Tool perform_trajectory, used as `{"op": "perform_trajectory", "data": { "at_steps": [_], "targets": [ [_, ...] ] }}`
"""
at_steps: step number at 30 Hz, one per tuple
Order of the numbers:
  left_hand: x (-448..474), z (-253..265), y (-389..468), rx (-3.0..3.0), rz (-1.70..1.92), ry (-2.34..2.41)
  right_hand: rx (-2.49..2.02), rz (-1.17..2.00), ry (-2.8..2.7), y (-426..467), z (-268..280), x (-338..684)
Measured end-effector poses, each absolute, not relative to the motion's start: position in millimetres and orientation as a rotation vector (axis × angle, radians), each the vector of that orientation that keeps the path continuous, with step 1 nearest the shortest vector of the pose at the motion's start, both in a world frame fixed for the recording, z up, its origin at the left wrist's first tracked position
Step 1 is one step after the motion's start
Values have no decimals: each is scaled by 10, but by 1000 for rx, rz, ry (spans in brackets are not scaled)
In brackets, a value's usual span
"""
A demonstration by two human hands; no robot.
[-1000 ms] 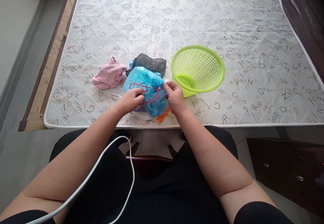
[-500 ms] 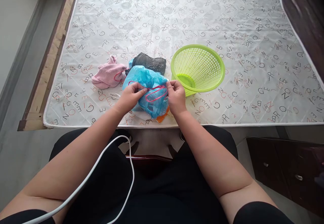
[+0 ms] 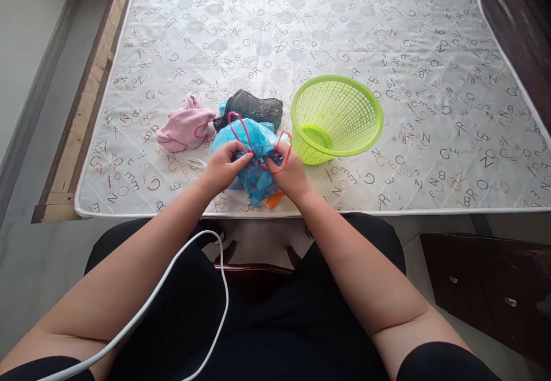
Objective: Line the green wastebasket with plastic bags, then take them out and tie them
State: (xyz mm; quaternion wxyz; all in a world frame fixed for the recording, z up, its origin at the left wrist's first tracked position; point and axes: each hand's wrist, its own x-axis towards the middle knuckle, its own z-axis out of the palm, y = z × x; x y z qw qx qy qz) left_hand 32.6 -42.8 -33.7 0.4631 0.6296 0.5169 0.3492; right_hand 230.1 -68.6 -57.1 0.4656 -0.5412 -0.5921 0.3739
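1. Looking at a blue plastic drawstring bag (image 3: 262,134), resting near the front edge of the lettered mattress (image 3: 387,37), between pink towel (image 3: 185,128) and green mesh basket (image 3: 379,118), just in front of black plastic bag (image 3: 258,108).
2. Pinching the bunched neck with left hand (image 3: 226,166), thumb to fingers. Gripping the same neck close by with right hand (image 3: 288,170), fingers curled, with red drawstring (image 3: 243,125) looping up beyond the left and over the right.
3. Probably light, soft, limp; slick thin film, liable to slip or tear. Best held at the gathered neck or by the cord, not by loose film.
4. Can't see contents; can't confirm a knot behind those fingertips. Hard to tell whether pinching cord, film or both.
5. Mostly hidden underneath: orange scrap (image 3: 275,199), too covered to identify.
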Motion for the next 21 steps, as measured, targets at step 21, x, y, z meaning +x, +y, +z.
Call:
{"op": "perform_trajectory", "data": {
  "at_steps": [21],
  "targets": [
    [167,-240,-392,2180,1016,1467,-1208,1174,-1194,-597,-627,2334]
  ]
}}
